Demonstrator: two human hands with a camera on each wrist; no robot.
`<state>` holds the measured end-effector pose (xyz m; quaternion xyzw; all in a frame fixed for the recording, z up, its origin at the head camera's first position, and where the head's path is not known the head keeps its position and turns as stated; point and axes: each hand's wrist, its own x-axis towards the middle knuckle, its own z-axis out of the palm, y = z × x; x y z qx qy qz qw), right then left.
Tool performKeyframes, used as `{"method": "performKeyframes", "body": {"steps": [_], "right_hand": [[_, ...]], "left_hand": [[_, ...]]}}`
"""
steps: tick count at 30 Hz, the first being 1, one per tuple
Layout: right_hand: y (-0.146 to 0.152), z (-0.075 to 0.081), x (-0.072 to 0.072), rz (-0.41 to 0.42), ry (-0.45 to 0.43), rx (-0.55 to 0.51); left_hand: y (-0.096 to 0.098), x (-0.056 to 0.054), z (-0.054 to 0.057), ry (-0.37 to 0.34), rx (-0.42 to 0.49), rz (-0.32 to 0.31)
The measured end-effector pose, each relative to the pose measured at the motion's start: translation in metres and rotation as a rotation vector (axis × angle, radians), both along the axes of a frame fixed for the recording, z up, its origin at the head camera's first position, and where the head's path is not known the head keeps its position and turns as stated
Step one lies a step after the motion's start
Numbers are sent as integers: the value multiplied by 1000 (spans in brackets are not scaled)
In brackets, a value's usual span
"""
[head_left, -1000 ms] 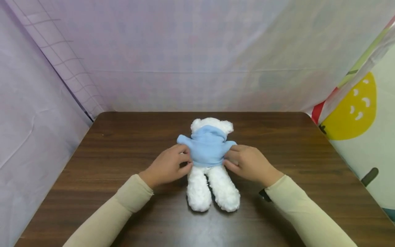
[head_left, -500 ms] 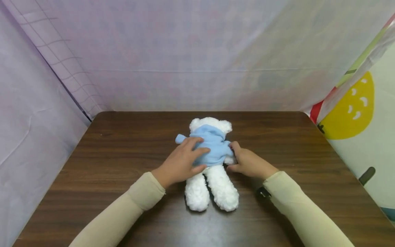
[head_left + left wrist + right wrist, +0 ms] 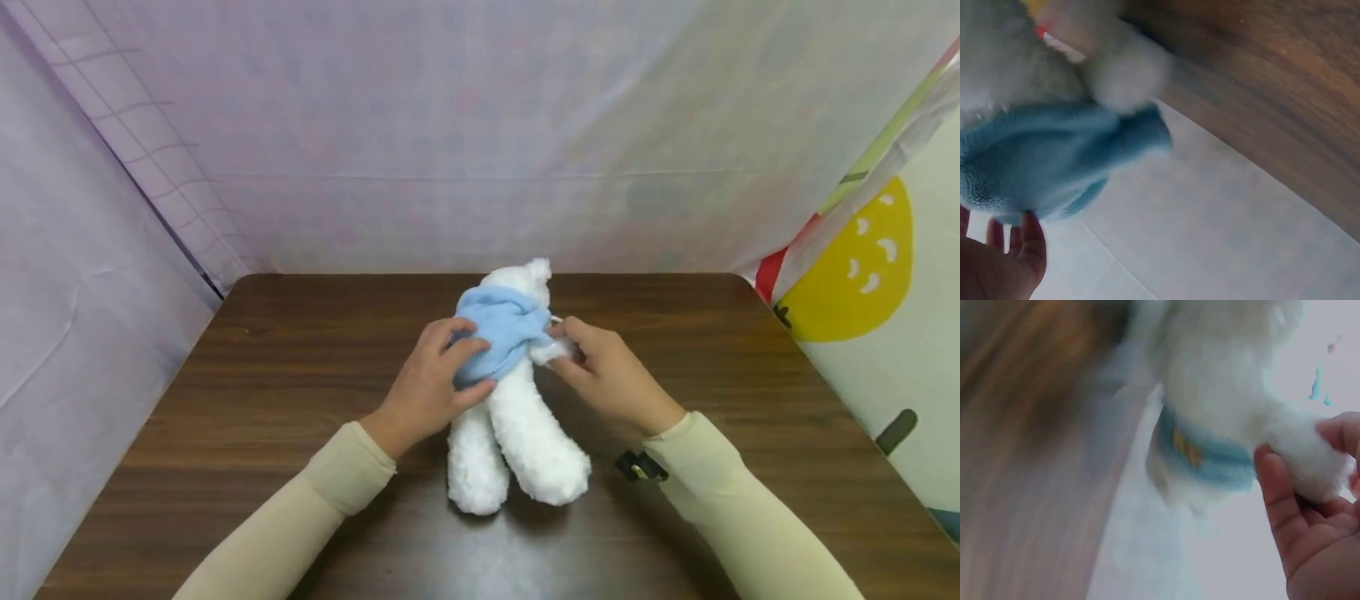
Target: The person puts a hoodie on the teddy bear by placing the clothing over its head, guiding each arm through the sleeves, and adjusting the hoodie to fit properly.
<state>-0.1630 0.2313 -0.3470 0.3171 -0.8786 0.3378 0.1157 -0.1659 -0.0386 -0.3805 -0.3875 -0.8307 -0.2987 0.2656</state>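
A white plush teddy bear point(image 3: 536, 437) in a light blue hoodie point(image 3: 501, 325) is turned partly onto its side, with its legs towards me. My left hand point(image 3: 431, 379) grips the body through the hoodie, fingers spread across the fabric. In the left wrist view, that hand's fingertips pinch the hoodie's edge, and a sleeve point(image 3: 1144, 134) sticks out. On the other side, my right hand point(image 3: 611, 371) holds the bear's fluffy white arm point(image 3: 1304, 447), which is bare of the sleeve. Orange lettering point(image 3: 1186, 449) shows on the blue fabric in the right wrist view. The bear's face is hidden in the head view.
The bear is over a dark brown wooden table point(image 3: 315, 333). Pale curtains point(image 3: 465, 142) stand behind and to the left, and a patterned cloth with a yellow fruit print point(image 3: 855, 267) hangs at the right. A black strap point(image 3: 641, 467) sits at my right wrist.
The bear, back up and flat before, has been tilted and turned, its head shifting right. My left hand moved from the side onto the hoodie. My right hand now holds the exposed arm.
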Motion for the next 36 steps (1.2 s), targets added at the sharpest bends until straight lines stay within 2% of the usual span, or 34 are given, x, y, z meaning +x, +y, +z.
{"method": "performKeyframes", "body": {"steps": [5,9,12,14,16,19,23,25,28,32,36], "right_hand": [[-10,24,6,48,168,-60],[-16,28,7,92,209,-28],[-19,21,5,118,169,43],[-20,14,4,144,94,81],[-20,7,3,163,-2,89],[-20,3,4,190,-73,43],[-20,3,2,233,3,-10],[-18,1,0,233,41,-23],[-13,-2,-3,162,48,-23],[-1,-14,-8,-33,-12,46],[18,-27,-15,-186,-232,114]], "left_hand": [[3,3,2,29,80,-28],[5,6,-1,-46,49,-10],[4,7,-7,-158,-46,-6],[2,6,-11,-218,-108,-15],[-1,4,-14,-257,-112,-30],[-6,3,-14,-247,10,-24],[-10,4,-8,-187,257,-45],[-10,4,-4,-163,308,-73],[-8,2,1,-137,285,-102],[-9,1,1,-87,257,-99],[-11,0,1,-16,311,-105]]}}
